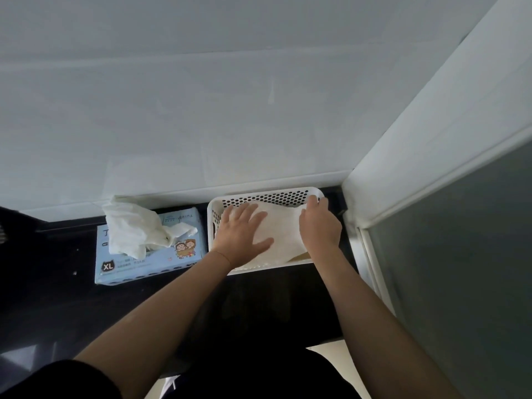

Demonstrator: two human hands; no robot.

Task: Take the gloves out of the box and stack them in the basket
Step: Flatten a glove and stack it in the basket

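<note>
A white perforated basket stands on the dark counter against the wall. Inside it lies a white glove, spread flat. My left hand presses on the glove's left part with straight, spread fingers. My right hand is at the glove's far right edge, fingers curled over it near the basket's back corner. Left of the basket lies a light blue glove box marked XL, with another white glove sticking crumpled out of its top opening.
The dark counter runs along a pale wall. A white frame with a dark glass panel closes off the right side, close to the basket. The counter's front edge is near my body.
</note>
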